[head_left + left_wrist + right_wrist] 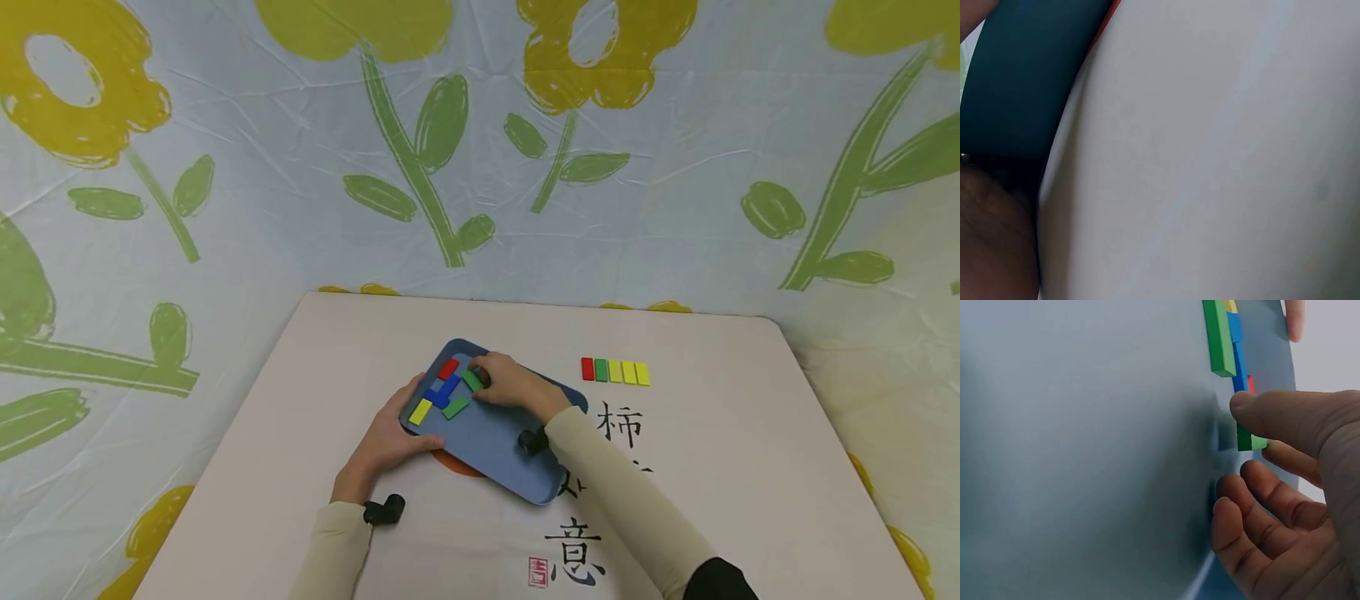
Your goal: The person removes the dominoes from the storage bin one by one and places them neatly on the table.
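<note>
Currently I see right hand point(513, 385) pinching smooth green oblong block point(472, 381), thumb and forefinger, within round-cornered blue tray point(495, 446); left hand point(390, 432) gripping tray's edge; black brush characters point(575, 552) 柿, 意 readable on tabletop point(337, 358).

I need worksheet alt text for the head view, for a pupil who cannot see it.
A person's right hand pinches a green block at a blue tray gripped by the left hand. Red, blue, yellow and green blocks lie in the tray; five more form a row on the table.
</note>
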A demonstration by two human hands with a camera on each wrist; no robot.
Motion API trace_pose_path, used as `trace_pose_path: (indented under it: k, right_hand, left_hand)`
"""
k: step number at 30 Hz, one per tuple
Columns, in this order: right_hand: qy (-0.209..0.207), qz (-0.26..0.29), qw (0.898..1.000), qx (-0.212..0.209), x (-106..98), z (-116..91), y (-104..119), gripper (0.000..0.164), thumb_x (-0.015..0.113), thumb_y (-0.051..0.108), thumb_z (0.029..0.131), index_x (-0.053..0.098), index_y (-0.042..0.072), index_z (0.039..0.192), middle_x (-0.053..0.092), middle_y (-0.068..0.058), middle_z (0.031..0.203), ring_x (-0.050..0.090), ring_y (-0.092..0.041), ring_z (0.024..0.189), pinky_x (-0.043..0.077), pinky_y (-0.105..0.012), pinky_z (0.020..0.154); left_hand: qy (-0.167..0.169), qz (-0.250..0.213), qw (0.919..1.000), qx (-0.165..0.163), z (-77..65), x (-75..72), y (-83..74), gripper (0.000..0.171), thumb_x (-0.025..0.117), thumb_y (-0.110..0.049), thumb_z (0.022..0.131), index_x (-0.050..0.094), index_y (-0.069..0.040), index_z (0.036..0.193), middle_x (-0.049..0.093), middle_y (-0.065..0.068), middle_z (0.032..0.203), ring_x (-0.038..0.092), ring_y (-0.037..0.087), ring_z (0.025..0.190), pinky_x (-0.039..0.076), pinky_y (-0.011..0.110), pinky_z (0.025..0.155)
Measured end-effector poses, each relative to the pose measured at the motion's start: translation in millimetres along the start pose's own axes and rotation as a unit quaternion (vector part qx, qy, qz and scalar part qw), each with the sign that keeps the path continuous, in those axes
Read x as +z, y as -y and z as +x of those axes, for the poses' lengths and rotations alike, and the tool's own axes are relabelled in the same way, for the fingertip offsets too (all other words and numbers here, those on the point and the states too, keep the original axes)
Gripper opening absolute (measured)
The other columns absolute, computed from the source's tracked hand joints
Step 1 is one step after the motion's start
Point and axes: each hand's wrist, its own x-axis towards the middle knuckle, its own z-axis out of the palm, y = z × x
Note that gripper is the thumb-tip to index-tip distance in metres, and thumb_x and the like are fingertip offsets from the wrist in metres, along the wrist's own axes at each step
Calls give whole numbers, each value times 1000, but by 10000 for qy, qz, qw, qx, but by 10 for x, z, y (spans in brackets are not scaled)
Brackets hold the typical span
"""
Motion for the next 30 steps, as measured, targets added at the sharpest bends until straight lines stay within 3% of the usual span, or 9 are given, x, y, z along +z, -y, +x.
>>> trace_pose_path:
  k: [5, 14, 21, 30]
  right_hand:
    - [-138, 88, 9998, -59, -91, -104, 28, 50, 78, 23, 93, 62, 7, 138, 62, -12, 123, 59, -20, 103, 55, -39, 93]
    - [-510, 197, 9984, -155, -279, -272, 8, 49, 79, 22, 91, 64, 7, 135, 62, -12, 129, 59, -20, 104, 56, -39, 93]
    - [-677, 155, 9976, -4, -404, -403, -97, 50, 78, 24, 92, 63, 8, 137, 59, -13, 136, 60, -29, 121, 53, -46, 105]
    - [-1003, 137, 9946, 231, -593, -654, -326, 52, 77, 25, 93, 61, 7, 139, 53, -19, 144, 53, -38, 134, 48, -55, 108]
  left_hand:
    - [11, -4, 10000, -10, -4, -4, -15, 116, 93, -45, 72, 23, -37, 164, 32, 7, 168, 35, 34, 152, 32, 63, 119]
    - [1, 8, 10000, 41, -6, -5, -5, 116, 93, -47, 71, 24, -38, 164, 31, 7, 168, 33, 35, 153, 30, 64, 120]
    - [-16, 12, 10000, 49, -4, -3, 9, 116, 93, -47, 70, 24, -38, 164, 31, 6, 168, 32, 34, 154, 30, 63, 121]
    - [-52, 42, 10000, 18, -13, 7, 1, 116, 94, -45, 70, 25, -40, 163, 30, 3, 169, 29, 32, 155, 29, 62, 122]
